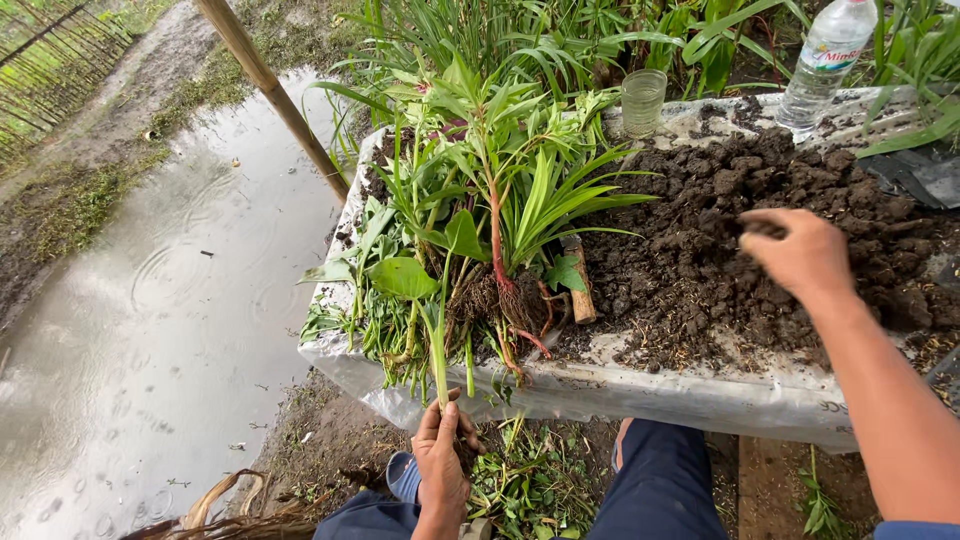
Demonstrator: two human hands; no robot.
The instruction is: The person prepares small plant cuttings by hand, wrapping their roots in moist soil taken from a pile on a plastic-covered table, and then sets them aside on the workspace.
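Below the table's front edge (pixel 600 395), the left hand (pixel 442 462) grips a green plant stem (pixel 438 365) running upward — the right hand (pixel 800 252), nearer the soil pile (pixel 760 190), pinches soil.

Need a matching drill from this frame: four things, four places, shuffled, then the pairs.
Things:
1. right hand
2. left hand
3. glass cup
4. plastic bottle

Places:
A. far right corner of the table
B. below the table's front edge, at a plant stem
C. on the dark soil heap
D. far edge, behind the pile of plants

Pairs: 1-C, 2-B, 3-D, 4-A
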